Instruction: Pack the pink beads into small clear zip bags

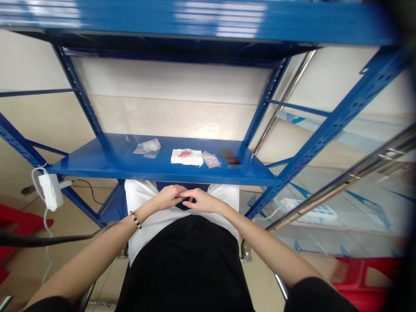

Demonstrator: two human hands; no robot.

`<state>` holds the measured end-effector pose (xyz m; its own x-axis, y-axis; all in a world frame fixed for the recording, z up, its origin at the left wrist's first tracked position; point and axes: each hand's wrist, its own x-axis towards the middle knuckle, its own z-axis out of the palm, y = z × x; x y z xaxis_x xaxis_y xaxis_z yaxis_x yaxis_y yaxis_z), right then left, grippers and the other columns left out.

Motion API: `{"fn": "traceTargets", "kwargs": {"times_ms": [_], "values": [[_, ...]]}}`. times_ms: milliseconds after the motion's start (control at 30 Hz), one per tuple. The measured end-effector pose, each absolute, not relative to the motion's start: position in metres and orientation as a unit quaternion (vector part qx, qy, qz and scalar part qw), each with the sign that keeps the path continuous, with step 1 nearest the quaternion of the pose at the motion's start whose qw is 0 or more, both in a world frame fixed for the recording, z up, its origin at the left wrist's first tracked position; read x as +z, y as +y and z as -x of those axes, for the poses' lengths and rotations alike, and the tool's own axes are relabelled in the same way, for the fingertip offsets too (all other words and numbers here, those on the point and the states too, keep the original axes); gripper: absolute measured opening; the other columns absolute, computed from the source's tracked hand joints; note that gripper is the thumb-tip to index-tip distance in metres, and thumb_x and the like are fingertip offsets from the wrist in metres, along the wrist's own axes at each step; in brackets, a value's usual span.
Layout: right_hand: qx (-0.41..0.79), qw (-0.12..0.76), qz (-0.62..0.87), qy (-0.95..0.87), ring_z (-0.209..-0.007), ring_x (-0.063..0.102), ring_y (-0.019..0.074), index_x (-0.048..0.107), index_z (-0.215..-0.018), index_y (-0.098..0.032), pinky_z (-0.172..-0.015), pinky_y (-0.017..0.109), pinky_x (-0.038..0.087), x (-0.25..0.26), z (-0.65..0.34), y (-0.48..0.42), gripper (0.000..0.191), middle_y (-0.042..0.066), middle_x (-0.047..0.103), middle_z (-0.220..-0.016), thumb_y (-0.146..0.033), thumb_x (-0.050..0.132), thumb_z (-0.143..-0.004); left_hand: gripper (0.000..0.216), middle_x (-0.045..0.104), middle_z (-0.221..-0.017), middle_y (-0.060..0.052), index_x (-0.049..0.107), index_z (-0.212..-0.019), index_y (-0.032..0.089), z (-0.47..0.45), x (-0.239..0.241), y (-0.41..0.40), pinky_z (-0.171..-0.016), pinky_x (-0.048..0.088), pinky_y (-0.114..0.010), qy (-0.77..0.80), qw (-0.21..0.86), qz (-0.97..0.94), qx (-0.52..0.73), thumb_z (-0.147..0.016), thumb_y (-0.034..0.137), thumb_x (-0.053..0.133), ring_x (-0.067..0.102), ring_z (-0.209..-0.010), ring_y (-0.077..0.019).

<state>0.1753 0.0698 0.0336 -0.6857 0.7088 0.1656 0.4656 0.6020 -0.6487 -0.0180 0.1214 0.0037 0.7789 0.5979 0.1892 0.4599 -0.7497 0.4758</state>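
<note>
My left hand (170, 196) and my right hand (202, 200) rest together above my lap, just in front of the shelf's near edge. Their fingertips touch each other, the fingers loosely bent, and nothing shows in either hand. On the blue shelf (149, 170) beyond them lies a white tissue (195, 159) with a small heap of red and pink bits (185, 153) on it. Right of the tissue sits a small clear bag (210, 160) with reddish bits inside. Several clear plastic bags (148, 148) lie at the left. A dark, blurred-out flat object (230, 157) is at the right.
A blue upper shelf beam (201, 19) crosses overhead, with posts on both sides. A white power adapter (52, 192) hangs at the left post. Red stools (22, 223) stand at the left and right. A metal rail (344, 180) runs along the right.
</note>
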Motion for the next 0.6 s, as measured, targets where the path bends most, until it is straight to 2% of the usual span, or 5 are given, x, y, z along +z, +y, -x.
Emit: {"fn": "traceTargets", "kwargs": {"times_ms": [67,167,333,433,600], "values": [[0.271,0.203,0.323,-0.884,-0.095,0.066,0.0188,0.066,-0.116,-0.019,-0.085,0.027,0.047,0.036,-0.174,0.061,0.031,0.007,0.071,-0.109,-0.012,0.055,-0.088,0.026,0.069,-0.107,-0.005,0.062,-0.111,0.021,0.021,0.006,0.116,-0.082,0.045,-0.028,0.271,0.218,-0.924,0.159,-0.086,0.024,0.056,0.064,-0.098,-0.0222],[0.231,0.174,0.317,-0.903,-0.102,0.064,0.02,0.064,-0.117,-0.019,-0.087,0.028,0.046,0.033,-0.172,0.052,0.03,0.008,0.069,-0.112,-0.014,0.056,-0.089,0.023,0.069,-0.103,-0.005,0.061,-0.108,0.02,0.022,0.005,0.108,-0.081,0.045,-0.027,0.257,0.219,-0.928,0.157,-0.087,0.024,0.053,0.063,-0.096,-0.0213],[0.135,0.088,0.355,-0.921,-0.09,0.065,0.0229,0.065,-0.103,-0.013,-0.079,0.031,0.05,0.014,-0.17,0.056,0.019,0.012,0.069,-0.1,-0.023,0.059,-0.088,0.02,0.065,-0.1,-0.007,0.055,-0.106,0.019,0.011,-0.004,0.104,-0.08,0.044,-0.03,0.242,0.147,-0.948,0.142,-0.087,0.022,0.051,0.061,-0.093,-0.0223],[0.085,0.051,0.364,-0.926,-0.086,0.065,0.0236,0.066,-0.095,-0.01,-0.079,0.033,0.05,0.002,-0.168,0.06,0.017,0.013,0.07,-0.094,-0.023,0.06,-0.086,0.016,0.063,-0.094,-0.007,0.052,-0.102,0.019,0.004,-0.009,0.105,-0.08,0.044,-0.032,0.238,0.099,-0.958,0.125,-0.086,0.021,0.051,0.06,-0.089,-0.023],[0.035,0.08,0.358,-0.93,-0.095,0.063,0.0244,0.068,-0.093,-0.009,-0.09,0.035,0.047,-0.01,-0.161,0.055,0.016,0.015,0.069,-0.097,-0.017,0.058,-0.084,0.017,0.062,-0.097,-0.008,0.049,-0.1,0.019,0.002,-0.009,0.097,-0.083,0.043,-0.035,0.233,0.054,-0.965,0.104,-0.083,0.019,0.051,0.058,-0.092,-0.0242]]}}
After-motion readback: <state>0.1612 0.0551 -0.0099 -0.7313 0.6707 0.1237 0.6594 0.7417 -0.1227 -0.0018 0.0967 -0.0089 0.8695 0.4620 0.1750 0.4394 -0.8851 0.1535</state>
